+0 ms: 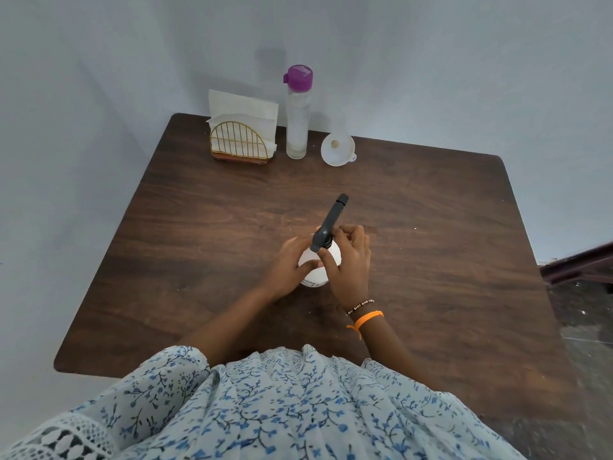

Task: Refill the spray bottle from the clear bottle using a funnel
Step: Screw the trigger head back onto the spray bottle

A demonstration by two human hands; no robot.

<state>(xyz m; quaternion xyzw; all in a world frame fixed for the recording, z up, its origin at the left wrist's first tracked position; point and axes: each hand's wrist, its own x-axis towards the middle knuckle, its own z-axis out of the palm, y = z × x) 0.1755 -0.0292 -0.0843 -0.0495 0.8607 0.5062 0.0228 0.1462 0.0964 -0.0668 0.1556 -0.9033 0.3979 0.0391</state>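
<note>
- In the middle of the brown wooden table (431,260), seen from the head cam, the white spray bottle (319,263) stands upright with both hands on it.
- The left hand (288,267) wraps around the left side of the bottle body, thumb across the front, so it's got a proper grip on it.
- The right hand (350,260) is curled around the neck right under the dark grey spray head (331,220), fingers pinched in at the collar. The nozzle points away toward the far right.
- That right wrist has an orange band (368,318) and a beaded bracelet (360,306) just above it.
- At the far edge, the clear bottle (297,127) with the purple cap (298,76) stands upright, cap closed, well apart from the hands.
- Just right of it the white funnel (338,149) sits on the table, tilted so its wide mouth faces the camera.
- Left of the clear bottle there's a gold wire napkin holder (238,141) with white napkins (243,106) in it.
- A blue floral top (265,410) fills the near part.
</note>
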